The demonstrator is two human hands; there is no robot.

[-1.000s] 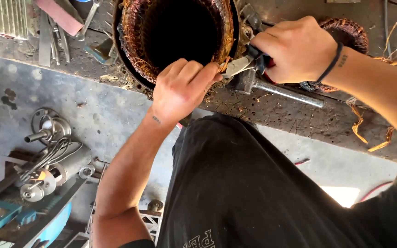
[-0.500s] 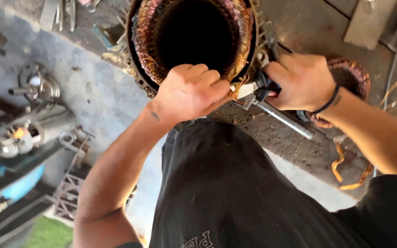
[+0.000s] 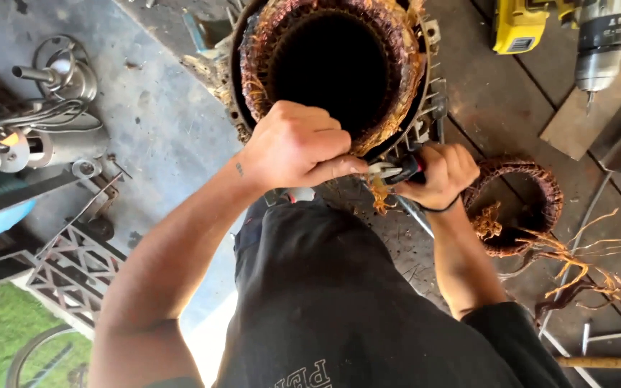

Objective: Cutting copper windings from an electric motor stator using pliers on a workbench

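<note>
A large motor stator (image 3: 332, 65) with copper windings around a dark bore stands on the floor in front of me. My left hand (image 3: 296, 144) is closed over the near rim of the windings, fingers curled on the copper. My right hand (image 3: 443, 172) grips red-and-black handled pliers (image 3: 393, 171), whose jaws point left at the rim, right beside my left fingers. A frayed tuft of copper wire (image 3: 380, 195) hangs just below the pliers.
A removed copper coil ring (image 3: 522, 205) with loose strands lies at the right. A yellow power tool (image 3: 522, 25) and a drill (image 3: 601, 47) lie top right. Motor parts and shafts (image 3: 44, 108) sit at the left; a metal grate (image 3: 73, 266) is lower left.
The view has swung, so the stator now sits higher and more centred. My right hand with the pliers has come in closer to my left hand at the stator rim.
</note>
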